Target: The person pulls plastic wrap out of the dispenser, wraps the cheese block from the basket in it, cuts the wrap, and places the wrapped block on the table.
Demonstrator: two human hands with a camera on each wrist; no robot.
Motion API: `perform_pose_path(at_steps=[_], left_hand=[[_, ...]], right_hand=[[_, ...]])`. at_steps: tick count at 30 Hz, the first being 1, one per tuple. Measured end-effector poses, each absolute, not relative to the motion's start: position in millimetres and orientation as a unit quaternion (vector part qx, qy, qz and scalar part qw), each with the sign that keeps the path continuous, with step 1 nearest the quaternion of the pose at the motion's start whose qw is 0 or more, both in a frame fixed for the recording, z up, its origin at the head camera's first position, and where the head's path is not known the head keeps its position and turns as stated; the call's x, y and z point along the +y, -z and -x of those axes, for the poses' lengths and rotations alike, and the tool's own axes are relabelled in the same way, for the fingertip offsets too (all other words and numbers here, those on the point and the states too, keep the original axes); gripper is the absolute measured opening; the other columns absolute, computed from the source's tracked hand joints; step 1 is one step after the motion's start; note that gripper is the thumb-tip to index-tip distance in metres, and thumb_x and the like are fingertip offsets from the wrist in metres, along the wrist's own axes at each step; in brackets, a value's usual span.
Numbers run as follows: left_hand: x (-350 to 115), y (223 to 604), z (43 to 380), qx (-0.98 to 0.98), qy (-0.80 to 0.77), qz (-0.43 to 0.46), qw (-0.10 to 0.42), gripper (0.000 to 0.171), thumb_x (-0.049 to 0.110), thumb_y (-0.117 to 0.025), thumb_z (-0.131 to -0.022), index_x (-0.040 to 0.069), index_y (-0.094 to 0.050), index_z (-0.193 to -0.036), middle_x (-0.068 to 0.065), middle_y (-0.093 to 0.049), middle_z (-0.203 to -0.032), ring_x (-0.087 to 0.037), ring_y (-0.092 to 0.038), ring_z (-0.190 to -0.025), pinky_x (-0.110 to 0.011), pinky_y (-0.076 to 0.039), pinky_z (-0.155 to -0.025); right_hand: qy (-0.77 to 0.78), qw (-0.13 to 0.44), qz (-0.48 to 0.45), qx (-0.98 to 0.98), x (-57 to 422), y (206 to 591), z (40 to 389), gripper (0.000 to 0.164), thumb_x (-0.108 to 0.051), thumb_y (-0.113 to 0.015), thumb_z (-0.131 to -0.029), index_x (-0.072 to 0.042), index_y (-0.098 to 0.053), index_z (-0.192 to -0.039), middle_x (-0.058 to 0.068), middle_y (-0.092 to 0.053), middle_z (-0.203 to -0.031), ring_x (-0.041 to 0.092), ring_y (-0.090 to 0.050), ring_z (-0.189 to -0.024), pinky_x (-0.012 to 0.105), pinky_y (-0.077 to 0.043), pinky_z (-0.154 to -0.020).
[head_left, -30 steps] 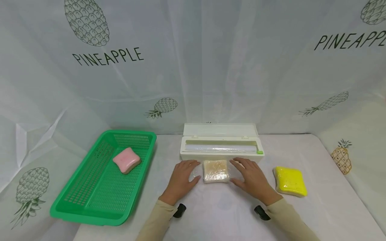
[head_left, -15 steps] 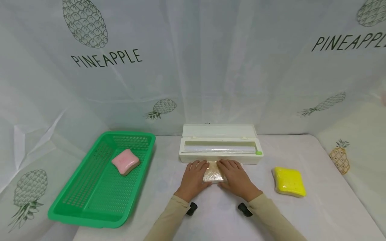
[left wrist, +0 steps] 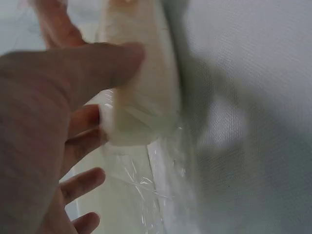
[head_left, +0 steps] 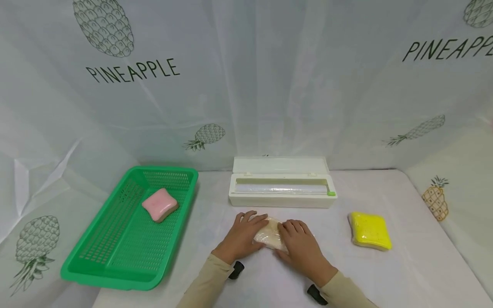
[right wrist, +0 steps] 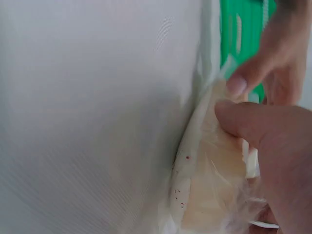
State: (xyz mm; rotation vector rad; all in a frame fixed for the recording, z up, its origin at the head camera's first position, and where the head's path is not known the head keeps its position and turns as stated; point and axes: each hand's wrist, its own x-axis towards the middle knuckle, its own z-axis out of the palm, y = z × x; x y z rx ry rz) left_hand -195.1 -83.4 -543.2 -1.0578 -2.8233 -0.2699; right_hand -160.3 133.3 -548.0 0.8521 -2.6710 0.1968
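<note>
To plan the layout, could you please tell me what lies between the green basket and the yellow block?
The head view shows the left hand, film-wrapped cream block and right hand between them, with the open white box farther back.

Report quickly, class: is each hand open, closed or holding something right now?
Left hand: closed, holding the film-covered cream block.
Right hand: closed, holding the same block.

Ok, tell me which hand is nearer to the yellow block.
Right. The right hand holds the cream block by its right end, with the yellow block off to its right. The left hand is at the cream block's left end, farther away.
</note>
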Motion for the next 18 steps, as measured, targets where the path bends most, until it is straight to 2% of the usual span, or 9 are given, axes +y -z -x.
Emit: perform_pose_path(at_steps=[4,9,14,18], left_hand=[[-86,541,194,-0.925,0.072,0.368,0.054,0.064,0.038,-0.074,-0.076,0.022,-0.05,-0.133,0.009,-0.038,-0.143,-0.02,-0.03,-0.13,-0.044,-0.024,-0.101],[-86,540,197,-0.919,0.061,0.386,0.051,0.06,0.025,-0.073,-0.078,0.021,-0.049,-0.133,0.008,-0.035,-0.145,-0.021,-0.029,-0.132,-0.044,-0.025,-0.102],[-83,538,201,-0.913,0.077,0.397,0.049,0.058,0.006,-0.065,-0.079,0.022,-0.05,-0.133,0.006,-0.035,-0.145,-0.024,-0.028,-0.133,-0.045,-0.025,-0.103],[-81,539,200,-0.911,0.083,0.399,0.063,0.059,0.002,-0.063,-0.08,0.023,-0.049,-0.133,0.004,-0.035,-0.145,-0.024,-0.03,-0.132,-0.045,-0.027,-0.102]], right_hand=[[-0.063,0.162,-0.302,-0.937,133,548,146,0.078,-0.055,-0.069,-0.074,0.001,-0.052,-0.125,0.015,-0.051,-0.114,0.032,-0.047,-0.106,0.046,-0.032,-0.096],[-0.076,0.156,-0.319,-0.932,136,551,134,0.084,-0.056,-0.068,-0.073,-0.01,-0.043,-0.138,0.017,-0.046,-0.13,0.032,-0.046,-0.112,0.045,-0.031,-0.099],[-0.084,0.15,-0.355,-0.919,141,556,121,0.083,-0.056,-0.067,-0.074,-0.016,-0.039,-0.142,0.017,-0.034,-0.144,0.033,-0.039,-0.124,0.048,-0.029,-0.1],[-0.073,0.123,-0.358,-0.923,144,557,115,0.085,-0.061,-0.063,-0.075,-0.018,-0.035,-0.144,0.015,-0.026,-0.149,0.032,-0.033,-0.129,0.047,-0.028,-0.1]])
